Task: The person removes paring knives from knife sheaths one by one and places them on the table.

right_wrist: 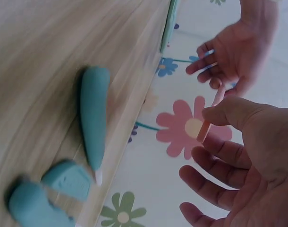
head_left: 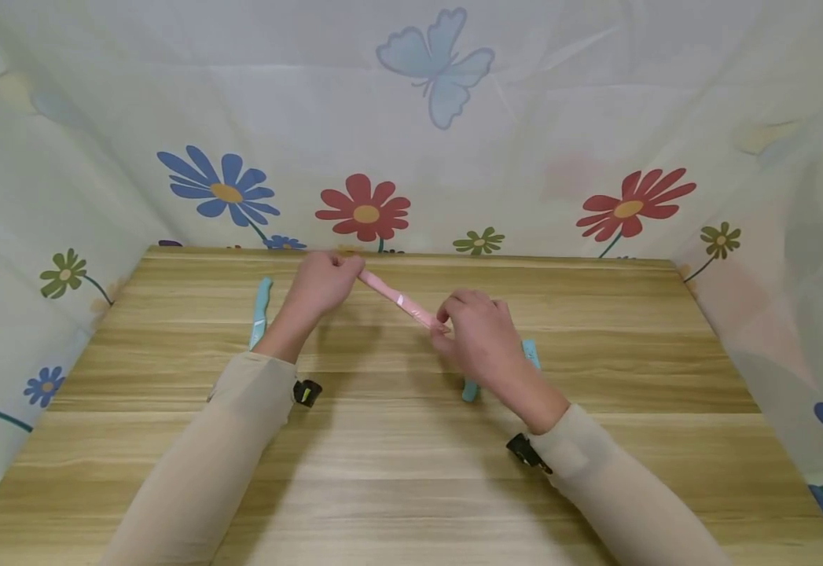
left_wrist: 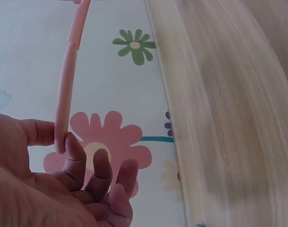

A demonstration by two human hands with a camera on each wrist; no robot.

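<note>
- On the counter (head_left: 383, 487), teal pieces (right_wrist: 94, 116) are lying beneath the right hand (head_left: 483, 334);
- the right grip is pinching the near end of a pink knife (head_left: 383, 288), which is slanting above the counter;
- a teal knife (head_left: 262, 303) is lying beside the left wrist;
- the left hand (head_left: 322, 283) is pinching the pink knife's far end;
- a flowered cloth (head_left: 524, 157) is hanging behind.

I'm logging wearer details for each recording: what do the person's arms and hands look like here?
Both arms wear long, plain, pale beige sleeves reaching the wrists. The left hand and right hand are bare, without gloves. A small black device sits at each cuff; the left device shows a yellow-green patch.
</note>
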